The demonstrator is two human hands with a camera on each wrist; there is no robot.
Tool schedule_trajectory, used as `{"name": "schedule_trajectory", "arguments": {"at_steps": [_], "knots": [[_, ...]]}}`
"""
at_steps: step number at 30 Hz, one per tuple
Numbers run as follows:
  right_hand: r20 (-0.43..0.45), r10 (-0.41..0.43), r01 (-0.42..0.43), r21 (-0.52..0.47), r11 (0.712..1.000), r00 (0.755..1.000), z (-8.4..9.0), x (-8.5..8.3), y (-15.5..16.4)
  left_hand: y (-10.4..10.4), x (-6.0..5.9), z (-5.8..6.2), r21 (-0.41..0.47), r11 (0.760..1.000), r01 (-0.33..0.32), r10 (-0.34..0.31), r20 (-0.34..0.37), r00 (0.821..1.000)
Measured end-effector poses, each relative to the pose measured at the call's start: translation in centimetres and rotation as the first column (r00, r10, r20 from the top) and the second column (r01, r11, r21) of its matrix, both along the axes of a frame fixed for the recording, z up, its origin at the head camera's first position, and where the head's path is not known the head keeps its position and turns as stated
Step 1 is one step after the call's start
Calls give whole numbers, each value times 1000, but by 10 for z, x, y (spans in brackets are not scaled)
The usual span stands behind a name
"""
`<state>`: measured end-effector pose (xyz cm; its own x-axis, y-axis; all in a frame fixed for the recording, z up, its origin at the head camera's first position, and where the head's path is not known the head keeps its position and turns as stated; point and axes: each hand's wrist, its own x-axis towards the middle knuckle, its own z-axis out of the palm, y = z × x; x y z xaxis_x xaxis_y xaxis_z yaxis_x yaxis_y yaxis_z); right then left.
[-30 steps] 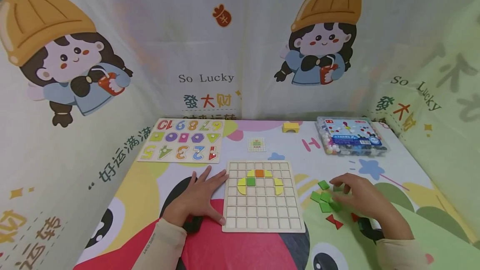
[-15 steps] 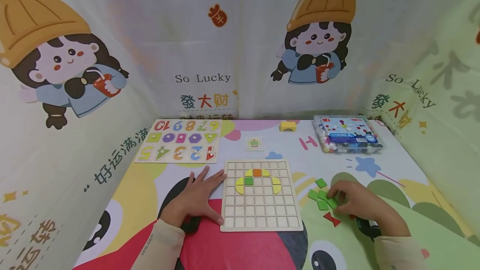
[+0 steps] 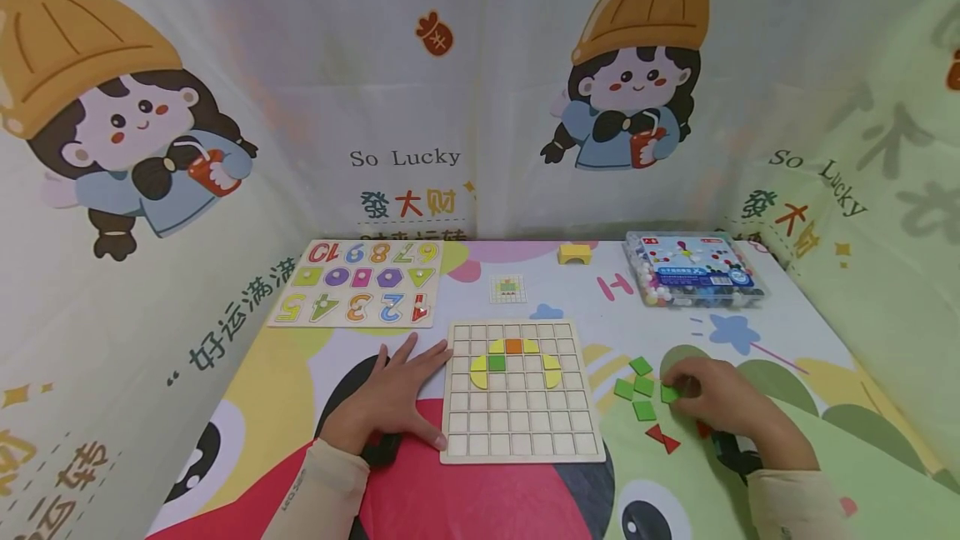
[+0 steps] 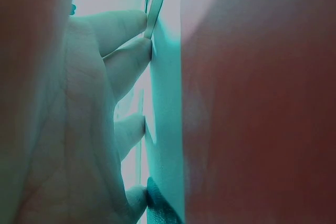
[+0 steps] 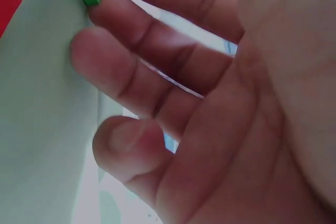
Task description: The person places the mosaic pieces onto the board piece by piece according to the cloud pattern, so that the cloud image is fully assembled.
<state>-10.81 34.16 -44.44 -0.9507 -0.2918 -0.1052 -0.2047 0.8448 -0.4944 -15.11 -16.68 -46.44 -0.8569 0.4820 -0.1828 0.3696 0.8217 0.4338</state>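
Cartoon-print counter [image 3: 480,502], pale wooden grid board [image 3: 519,422] mid-counter, left hand [image 3: 393,394] fingers spread against board's left edge, right hand [image 3: 712,396] curled, pinching square bright-green tile [image 3: 670,394] right of board, loose green tiles [image 3: 643,386] beside it, yellow rounded pieces [image 3: 479,379] in upper cells, red triangles [image 3: 672,444] nearby.

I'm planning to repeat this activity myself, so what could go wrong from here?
1. The right hand has its fingertips at a green tile near other loose green tiles; it might nudge those aside.
2. The left hand is at the left edge of the grid board; a push could shift it and perhaps jolt the yellow pieces.
3. A red piece beside the right hand could get brushed.
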Motion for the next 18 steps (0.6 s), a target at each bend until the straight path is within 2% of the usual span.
{"name": "schedule_trajectory", "arguments": {"at_steps": [5, 13, 18], "knots": [[-21, -37, 38, 26, 999, 999, -2, -2, 5, -1, 0, 0, 0, 1000, 3, -3, -6, 1000], [7, -107, 107, 47, 993, 994, 2, -5, 3, -2, -2, -2, 11, 1000, 7, -7, -15, 1000], [0, -107, 107, 75, 991, 994, 1, -7, 4, -1, -1, -1, 1, 1000, 5, -5, -9, 1000]]}}
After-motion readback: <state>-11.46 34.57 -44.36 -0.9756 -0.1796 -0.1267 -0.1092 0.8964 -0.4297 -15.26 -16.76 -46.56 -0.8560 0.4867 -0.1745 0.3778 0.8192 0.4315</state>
